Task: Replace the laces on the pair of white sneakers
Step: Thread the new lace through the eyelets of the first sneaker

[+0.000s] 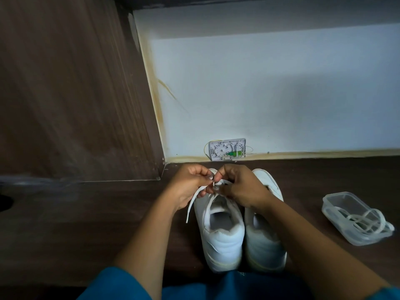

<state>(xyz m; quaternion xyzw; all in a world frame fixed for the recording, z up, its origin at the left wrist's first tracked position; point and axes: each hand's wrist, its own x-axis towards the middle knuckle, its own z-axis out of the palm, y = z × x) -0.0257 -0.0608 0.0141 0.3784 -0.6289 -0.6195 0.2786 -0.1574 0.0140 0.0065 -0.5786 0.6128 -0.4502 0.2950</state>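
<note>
Your teal fabric clothing [116, 284] fills the bottom edge, and just beyond it a pair of white lace-up sneakers [220, 241] stands side by side on the dark brown wooden surface [65, 224], heels toward you. Your left hand [190, 182] and right hand [242, 187] meet over the left-side shoe, the fingers of both curled and pinching its flat white lace [191, 204]. Well to the right lies a clear plastic container [346, 213] holding a coiled white spare lace [368, 221].

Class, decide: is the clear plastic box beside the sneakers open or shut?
Open. The box has no lid on it, and a coiled white lace lies in it, looping out over its rim.
</note>
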